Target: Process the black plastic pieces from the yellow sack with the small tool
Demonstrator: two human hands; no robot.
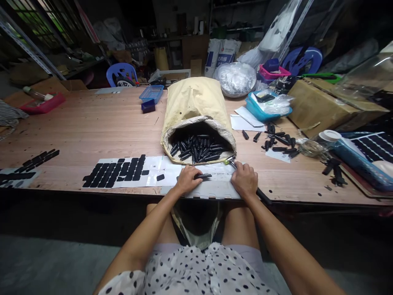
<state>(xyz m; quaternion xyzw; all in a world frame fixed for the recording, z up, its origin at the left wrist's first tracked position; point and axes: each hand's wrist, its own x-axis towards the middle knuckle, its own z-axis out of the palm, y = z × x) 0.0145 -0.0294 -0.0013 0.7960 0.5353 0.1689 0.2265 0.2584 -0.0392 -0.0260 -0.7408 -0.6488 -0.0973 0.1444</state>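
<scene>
The left hand is grasping a black part near the table's edge; to the right, the right hand is gripping a black-handled tool. A sack is lying on the far side.

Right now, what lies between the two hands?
In the head view, a pale surface lies there; over it, a black piece sticks out from the left hand toward the right hand.

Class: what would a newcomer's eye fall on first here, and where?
A big yellowish sack lies mid-view on the table, its open mouth showing heaped black pieces. Just in front, the left hand holds a slim black piece, the right hand a black-handled tool.
</scene>
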